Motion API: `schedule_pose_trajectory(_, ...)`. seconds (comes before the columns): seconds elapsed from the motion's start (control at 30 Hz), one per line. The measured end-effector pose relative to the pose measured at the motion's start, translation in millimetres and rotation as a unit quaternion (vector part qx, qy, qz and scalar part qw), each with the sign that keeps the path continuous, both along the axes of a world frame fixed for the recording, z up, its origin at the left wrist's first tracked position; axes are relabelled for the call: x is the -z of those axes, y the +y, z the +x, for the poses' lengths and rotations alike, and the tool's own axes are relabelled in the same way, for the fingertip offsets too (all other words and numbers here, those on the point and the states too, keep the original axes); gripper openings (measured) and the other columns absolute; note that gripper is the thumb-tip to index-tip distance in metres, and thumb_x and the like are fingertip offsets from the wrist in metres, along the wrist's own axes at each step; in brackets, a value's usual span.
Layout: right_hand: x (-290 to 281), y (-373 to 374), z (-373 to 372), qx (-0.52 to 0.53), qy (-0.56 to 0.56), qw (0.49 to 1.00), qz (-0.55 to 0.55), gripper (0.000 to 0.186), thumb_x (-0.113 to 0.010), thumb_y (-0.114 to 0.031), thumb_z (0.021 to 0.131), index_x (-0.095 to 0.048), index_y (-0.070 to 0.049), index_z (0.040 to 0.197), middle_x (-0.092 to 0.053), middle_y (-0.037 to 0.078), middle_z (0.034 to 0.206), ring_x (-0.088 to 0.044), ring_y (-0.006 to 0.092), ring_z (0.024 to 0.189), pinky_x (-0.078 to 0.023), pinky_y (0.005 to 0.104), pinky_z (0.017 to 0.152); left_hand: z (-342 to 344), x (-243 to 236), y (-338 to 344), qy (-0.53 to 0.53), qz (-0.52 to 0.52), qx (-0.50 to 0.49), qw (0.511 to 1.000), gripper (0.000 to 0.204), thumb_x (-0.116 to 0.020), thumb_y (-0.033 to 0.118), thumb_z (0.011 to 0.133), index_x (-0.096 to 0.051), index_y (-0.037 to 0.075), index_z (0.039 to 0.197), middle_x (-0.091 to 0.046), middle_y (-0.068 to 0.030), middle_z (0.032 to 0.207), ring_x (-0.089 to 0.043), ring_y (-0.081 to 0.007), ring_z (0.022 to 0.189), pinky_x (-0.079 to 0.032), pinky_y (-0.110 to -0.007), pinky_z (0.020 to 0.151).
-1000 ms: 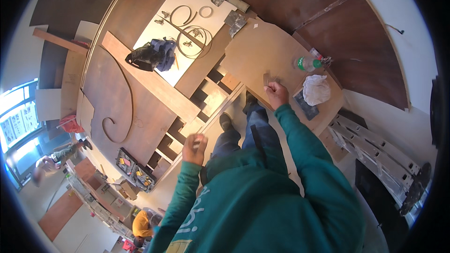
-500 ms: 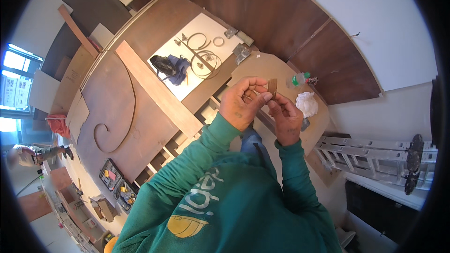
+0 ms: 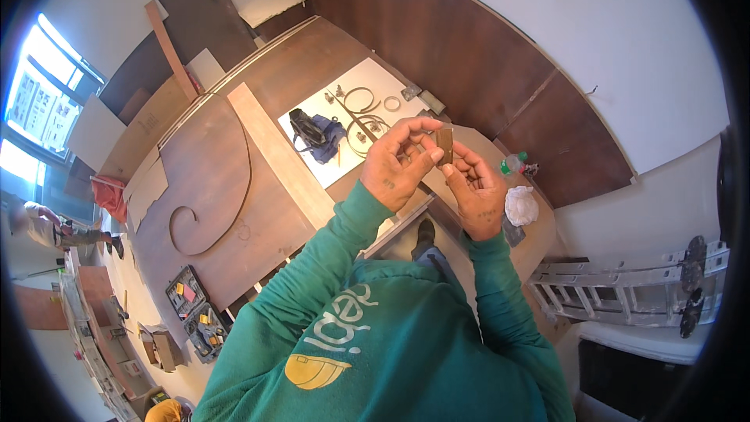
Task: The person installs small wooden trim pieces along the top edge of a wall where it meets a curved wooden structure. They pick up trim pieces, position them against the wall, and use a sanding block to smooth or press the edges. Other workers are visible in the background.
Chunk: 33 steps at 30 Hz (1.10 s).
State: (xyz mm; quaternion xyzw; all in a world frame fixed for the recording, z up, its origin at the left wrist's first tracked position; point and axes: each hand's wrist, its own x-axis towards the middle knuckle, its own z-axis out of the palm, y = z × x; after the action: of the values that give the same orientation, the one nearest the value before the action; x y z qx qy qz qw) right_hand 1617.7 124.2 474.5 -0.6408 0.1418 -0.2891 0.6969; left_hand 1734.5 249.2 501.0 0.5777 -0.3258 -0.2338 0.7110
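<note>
A short, flat brown strip (image 3: pixel 444 141) is held up between the fingertips of both my hands, over the gap between the worktables. My left hand (image 3: pixel 393 170) pinches it from the left between thumb and fingers. From the right, my right hand (image 3: pixel 475 194) grips its lower end, thumb against the near side. Beyond them, a white board (image 3: pixel 351 80) carries several brown coils (image 3: pixel 359 98), small metal parts and a dark blue and black bag (image 3: pixel 320 139). A long brown strip (image 3: pixel 251 162) with a spiral end rests on the large brown panel (image 3: pixel 211 187).
Right of my hands are a green-capped plastic bottle (image 3: pixel 512 162) and crumpled white paper (image 3: pixel 521 205). A ladder (image 3: pixel 625 287) lies at the right. An open tool case (image 3: pixel 195 312) and a pale wooden plank (image 3: pixel 281 156) are left. Another person (image 3: pixel 55 227) stands far left.
The view has shifted, so the room sits lower and further right. The brown strip has turned in my fingers and shows more of its flat face. Both hands still hold it.
</note>
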Motion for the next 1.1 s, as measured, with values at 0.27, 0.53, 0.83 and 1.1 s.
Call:
schedule_pose_trajectory(0.27,-6.8,2.6,4.7,0.009,-0.003,0.999,0.031,0.026,-0.07,-0.005,0.093,-0.059,0.005,0.115,-0.069,0.009,0.099,-0.064,0.0091,0.087,-0.055,0.0228,0.074,6.5,-5.6,-1.9,-0.012,-0.014,-0.025,1.0,0.039,-0.072,0.01,0.091,-0.061,0.002,0.128,-0.059,0.004,0.096,-0.049,-0.0006,0.073,-0.043,-0.018,0.07)
schedule_pose_trajectory(0.53,-11.7,-0.9,6.1,0.024,-0.005,0.998,0.065,0.024,-0.07,-0.005,0.094,-0.059,0.005,0.113,-0.07,0.009,0.098,-0.065,0.0096,0.084,-0.054,0.0229,0.073,13.1,-3.2,-17.0,0.017,-0.043,-0.009,0.999,0.037,-0.07,0.01,0.091,-0.061,-0.001,0.125,-0.063,0.0016,0.094,-0.053,-0.0018,0.072,-0.044,-0.019,0.066)
schedule_pose_trajectory(0.83,-9.1,-6.1,7.6,0.037,0.01,0.998,0.042,0.02,-0.07,-0.004,0.094,-0.061,0.003,0.109,-0.072,0.009,0.097,-0.066,0.0081,0.083,-0.054,0.0218,0.072,25.6,-8.5,-14.7,0.089,0.016,-0.02,0.996,0.022,-0.071,0.019,0.091,-0.068,0.004,0.107,-0.066,0.002,0.082,-0.054,-0.0056,0.063,-0.046,-0.021,0.058)
schedule_pose_trajectory(1.1,-6.3,-7.7,8.5,0.025,0.024,0.998,0.046,0.018,-0.07,-0.003,0.093,-0.061,0.003,0.108,-0.071,0.007,0.094,-0.066,0.0083,0.081,-0.054,0.0213,0.07,23.4,-21.3,-15.2,0.085,0.043,-0.015,0.995,0.02,-0.072,0.019,0.09,-0.069,0.004,0.102,-0.064,0.002,0.079,-0.054,-0.0055,0.064,-0.046,-0.022,0.058)
